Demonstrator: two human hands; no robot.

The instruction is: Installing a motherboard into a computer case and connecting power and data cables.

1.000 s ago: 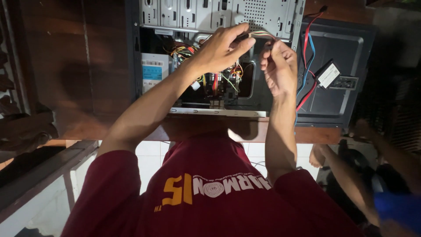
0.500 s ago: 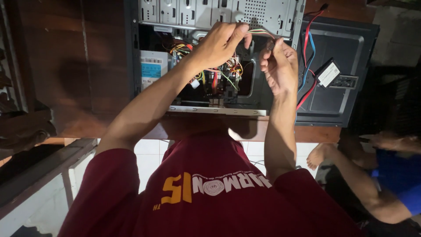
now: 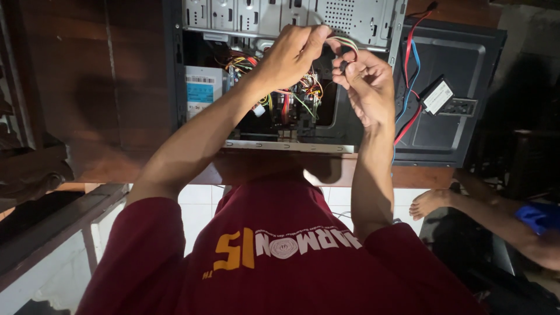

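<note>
An open computer case lies on a wooden table in front of me, its inside full of coloured wires. My left hand reaches over the case and grips a thin bundle of coloured wires. My right hand is right beside it, fingers pinched on a small black connector at the end of that bundle. Both hands hover above the case's middle, close to the metal drive cage.
A black side panel lies right of the case, with red and blue cables and a small boxy part on it. Another person's bare foot and leg, with blue cloth, are at the right. A dark bench edge runs lower left.
My hands have drawn closer together on the wire bundle and shifted slightly. The other person's leg at the right has moved.
</note>
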